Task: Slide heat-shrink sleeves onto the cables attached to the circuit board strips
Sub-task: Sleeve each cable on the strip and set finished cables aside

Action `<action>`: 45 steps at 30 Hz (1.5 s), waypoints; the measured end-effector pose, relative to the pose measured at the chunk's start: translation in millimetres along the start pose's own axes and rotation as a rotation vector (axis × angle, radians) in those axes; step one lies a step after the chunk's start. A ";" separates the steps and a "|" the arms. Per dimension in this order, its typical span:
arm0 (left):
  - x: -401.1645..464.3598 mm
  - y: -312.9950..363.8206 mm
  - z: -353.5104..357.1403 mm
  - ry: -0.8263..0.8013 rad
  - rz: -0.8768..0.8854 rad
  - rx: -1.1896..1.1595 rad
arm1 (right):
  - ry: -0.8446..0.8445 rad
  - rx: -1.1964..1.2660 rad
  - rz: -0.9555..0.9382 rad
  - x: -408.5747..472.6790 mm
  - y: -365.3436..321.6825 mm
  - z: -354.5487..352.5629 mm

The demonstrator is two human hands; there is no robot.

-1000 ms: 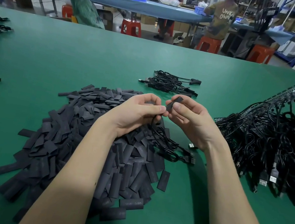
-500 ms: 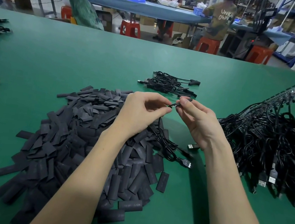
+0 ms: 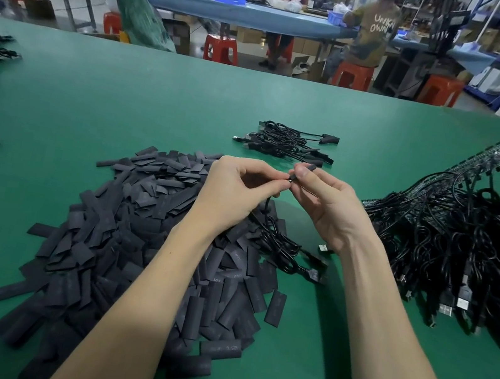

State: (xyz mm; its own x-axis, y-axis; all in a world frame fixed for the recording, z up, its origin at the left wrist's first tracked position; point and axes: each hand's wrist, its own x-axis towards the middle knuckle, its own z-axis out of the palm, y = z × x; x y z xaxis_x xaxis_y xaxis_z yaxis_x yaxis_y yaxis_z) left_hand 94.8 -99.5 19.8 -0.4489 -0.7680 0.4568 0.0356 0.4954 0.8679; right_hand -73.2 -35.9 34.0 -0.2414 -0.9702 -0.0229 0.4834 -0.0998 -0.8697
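Both hands pinch one cable w/ sleeve on it – left hand, right hand – shirt behind reads "UNKN OWN".

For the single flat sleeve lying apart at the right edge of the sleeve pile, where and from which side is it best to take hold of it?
Probably pinch the single sleeve across its two long edges near the middle, coming from above and from its right. It lies flat on the green table, long axis roughly pointing away, with bare table on that side and the sleeve pile crowding its left.
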 end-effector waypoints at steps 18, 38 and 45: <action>1.9 -3.8 5.6 0.071 -0.112 -0.333 | 0.048 -0.079 -0.280 -3.9 7.8 20.5; 2.1 -2.5 16.1 0.112 -0.203 -0.354 | 0.182 -0.010 -0.192 -1.5 22.0 25.9; 6.6 8.9 17.5 0.034 -0.352 -0.325 | 0.369 0.047 -0.219 0.4 17.3 27.0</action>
State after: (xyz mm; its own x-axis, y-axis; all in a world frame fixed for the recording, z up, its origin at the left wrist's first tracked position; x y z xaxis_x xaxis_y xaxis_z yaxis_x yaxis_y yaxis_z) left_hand 76.6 -93.1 27.1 -0.4544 -0.8819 0.1254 0.1663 0.0543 0.9846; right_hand -42.2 -44.0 32.2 -0.6232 -0.7818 -0.0225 0.4227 -0.3125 -0.8507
